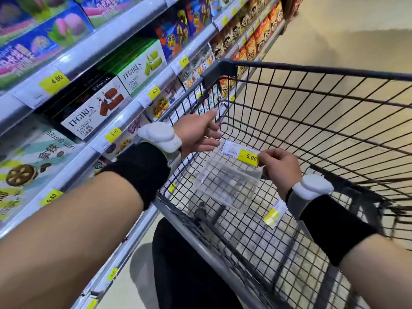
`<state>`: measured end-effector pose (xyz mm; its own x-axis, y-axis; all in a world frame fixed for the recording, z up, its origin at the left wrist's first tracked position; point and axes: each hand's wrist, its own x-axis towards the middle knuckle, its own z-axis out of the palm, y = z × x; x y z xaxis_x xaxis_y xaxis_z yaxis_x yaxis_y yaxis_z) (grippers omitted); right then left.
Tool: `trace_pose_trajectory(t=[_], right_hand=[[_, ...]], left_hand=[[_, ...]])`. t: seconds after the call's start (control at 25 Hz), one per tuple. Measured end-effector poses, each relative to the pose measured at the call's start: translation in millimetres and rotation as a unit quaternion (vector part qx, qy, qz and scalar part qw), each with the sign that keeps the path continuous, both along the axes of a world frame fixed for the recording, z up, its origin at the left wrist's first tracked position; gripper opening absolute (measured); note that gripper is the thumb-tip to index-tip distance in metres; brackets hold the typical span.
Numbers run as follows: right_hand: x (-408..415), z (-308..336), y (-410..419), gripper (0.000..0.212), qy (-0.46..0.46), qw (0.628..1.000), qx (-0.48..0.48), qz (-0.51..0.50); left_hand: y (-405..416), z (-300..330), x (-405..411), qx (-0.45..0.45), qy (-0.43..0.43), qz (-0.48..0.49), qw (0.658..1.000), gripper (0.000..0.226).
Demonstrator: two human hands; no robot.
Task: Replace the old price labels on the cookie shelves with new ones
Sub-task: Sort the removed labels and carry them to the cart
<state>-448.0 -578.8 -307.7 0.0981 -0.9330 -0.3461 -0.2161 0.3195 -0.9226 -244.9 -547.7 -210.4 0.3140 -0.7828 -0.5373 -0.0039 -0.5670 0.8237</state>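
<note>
My right hand (279,167) pinches a white price label with a yellow "5.00" patch (242,152) by its right end, holding it over the cart. My left hand (198,133) hovers just left of that label with fingers spread, holding nothing. Along the shelf edge (124,118) on the left sit labels reading 4.00 (54,80), 5.00 (155,91), 5.00 (113,133) and 6.50 (51,197). Cookie boxes (98,110) stand above them.
A black wire shopping cart (312,103) fills the middle and right. A clear plastic tray (225,184) lies in it, and another yellow-and-white label (275,212) rests on its bottom. Shelves run along the left; the beige aisle floor (334,36) lies beyond.
</note>
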Motion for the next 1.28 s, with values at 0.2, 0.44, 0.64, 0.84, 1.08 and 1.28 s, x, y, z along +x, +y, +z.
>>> trace_pose_trajectory(t=[0.2, 0.44, 0.64, 0.84, 1.08, 1.28], right_hand=[[2, -34, 6, 0.01, 0.069, 0.997, 0.017, 0.022], [6, -63, 18, 0.013, 0.093, 0.993, 0.056, 0.043], [12, -71, 20, 0.014, 0.127, 0.987, 0.046, 0.089], [21, -77, 18, 0.02, 0.206, 0.971, 0.035, 0.117], [22, -77, 20, 0.021, 0.23, 0.959, 0.058, 0.156], [13, -74, 18, 0.036, 0.241, 0.955, 0.06, 0.159]], left_hand=[[-9, -14, 15, 0.043, 0.034, -0.017, 0.998, 0.067], [-13, -24, 29, 0.098, 0.072, -0.061, 0.991, 0.086], [-14, -21, 27, 0.095, 0.097, -0.1, 0.986, 0.099], [-14, -23, 26, 0.1, 0.084, -0.115, 0.985, 0.1], [-15, -24, 26, 0.119, 0.075, -0.125, 0.982, 0.097], [-14, -25, 26, 0.12, 0.076, -0.122, 0.982, 0.098]])
